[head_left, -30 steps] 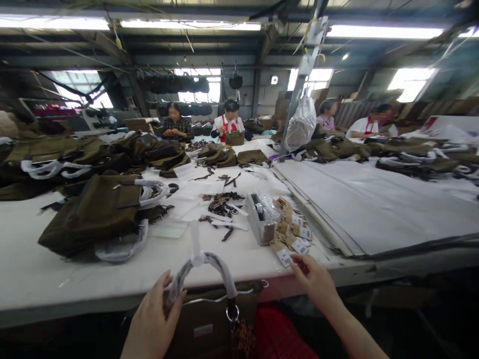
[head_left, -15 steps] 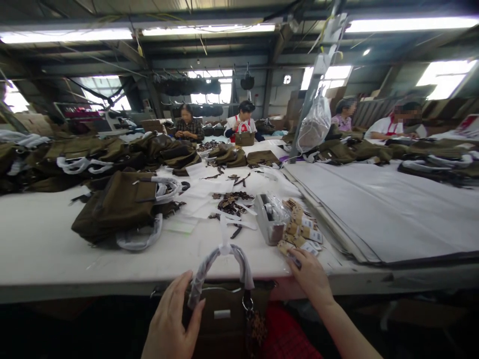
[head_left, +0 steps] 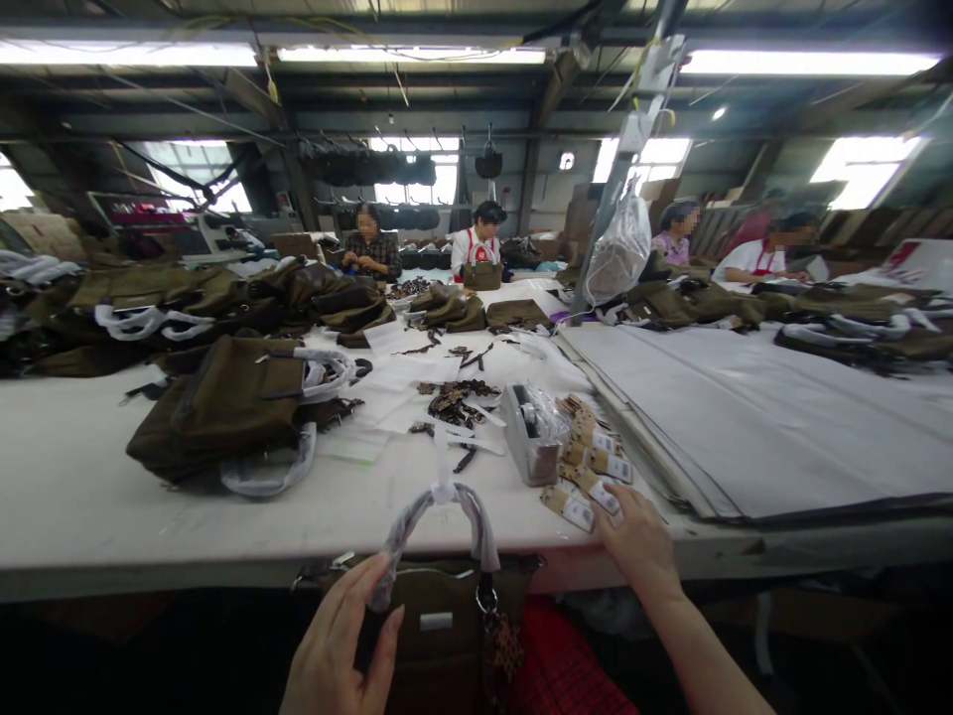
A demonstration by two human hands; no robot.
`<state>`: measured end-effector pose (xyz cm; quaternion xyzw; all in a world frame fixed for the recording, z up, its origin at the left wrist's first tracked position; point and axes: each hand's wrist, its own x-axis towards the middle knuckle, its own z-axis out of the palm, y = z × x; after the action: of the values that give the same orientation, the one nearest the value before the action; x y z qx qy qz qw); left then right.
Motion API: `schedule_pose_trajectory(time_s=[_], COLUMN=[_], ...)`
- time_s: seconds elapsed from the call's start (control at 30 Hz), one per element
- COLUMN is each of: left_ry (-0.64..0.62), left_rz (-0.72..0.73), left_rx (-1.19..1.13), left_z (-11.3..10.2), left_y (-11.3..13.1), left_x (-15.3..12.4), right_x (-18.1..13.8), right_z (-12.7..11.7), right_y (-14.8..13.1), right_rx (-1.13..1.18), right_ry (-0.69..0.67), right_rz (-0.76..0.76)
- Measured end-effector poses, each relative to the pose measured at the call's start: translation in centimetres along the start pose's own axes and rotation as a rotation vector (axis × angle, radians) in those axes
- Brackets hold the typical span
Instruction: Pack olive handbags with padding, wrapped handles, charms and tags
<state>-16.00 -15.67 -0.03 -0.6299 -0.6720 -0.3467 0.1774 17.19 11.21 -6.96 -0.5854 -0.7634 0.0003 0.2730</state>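
An olive-brown handbag (head_left: 432,645) stands upright in front of me below the table edge. Its arched handle (head_left: 476,516) is wrapped in clear plastic, with a white strip tied at the top. A dark charm (head_left: 507,645) hangs from a ring on its right side. My left hand (head_left: 346,636) rests at the bag's left, thumb and fingers apart, fingertips against the handle's base. At the table's front, my right hand (head_left: 636,541) has thumb and fingertips around the end of a brown-and-white hang tag (head_left: 596,487). Another hang tag (head_left: 570,507) lies just left of it.
Beside the tags stands a grey box (head_left: 530,447) holding clear plastic. Dark charms (head_left: 454,402) are heaped behind it. A handbag (head_left: 223,407) lies at left, near piled bags (head_left: 164,298). Paper sheets (head_left: 745,407) cover the right; a post (head_left: 611,199) rises behind. Several co-workers sit opposite.
My right hand has shifted slightly right and down across the tags. The tag it covered now lies exposed to its left. My left hand's thumb and fingers stay spread beside the handbag.
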Motion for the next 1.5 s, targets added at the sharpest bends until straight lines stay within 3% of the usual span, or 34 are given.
schedule_pose_trajectory(time_s=[0.2, 0.4, 0.67, 0.73, 0.83, 0.97, 1.07, 1.23, 1.33, 1.5], left_ry=[-0.043, -0.027, -0.03, -0.031, -0.083, -0.208, -0.144, 0.038, 0.006, -0.097], left_rz=[-0.03, 0.027, -0.023, -0.08, -0.219, -0.421, -0.496, -0.637, -0.629, -0.544], left_rx=[-0.016, -0.041, -0.115, -0.169, -0.31, -0.579, -0.71, -0.718, -0.695, -0.63], left_z=[-0.3, 0.0, -0.5, -0.6, -0.5, -0.4, -0.4, -1.0, -1.7, -2.6], left_y=[-1.0, -1.7, -0.6, 0.4, 2.7, 6.0, 7.0, 6.3, 5.8, 5.1], left_x=[-1.5, -2.2, -1.3, -1.0, -0.6, -0.2, -0.1, -0.4, -0.6, -1.2], right_x=[3.3, 4.9, 4.4, 3.2, -0.1, -6.1, -9.5, -10.9, -10.5, -9.7], right_z=[-0.2, -0.2, -1.9, -3.1, -5.0, -6.9, -7.1, -5.9, -5.2, -4.7], right_y=[2.6, 2.9, 2.2, 0.5, -4.6, -13.2, -17.4, -19.7, -20.7, -23.2], right_rx=[-0.068, 0.0, 0.215, 0.308, 0.556, 0.916, 1.049, 1.11, 1.242, 1.47], right_ry=[-0.081, -0.213, -0.117, -0.118, -0.206, -0.615, -0.748, -0.918, -1.044, -1.067], right_rz=[0.105, 0.166, 0.284, 0.261, 0.155, -0.03, -0.076, -0.062, 0.039, 0.516])
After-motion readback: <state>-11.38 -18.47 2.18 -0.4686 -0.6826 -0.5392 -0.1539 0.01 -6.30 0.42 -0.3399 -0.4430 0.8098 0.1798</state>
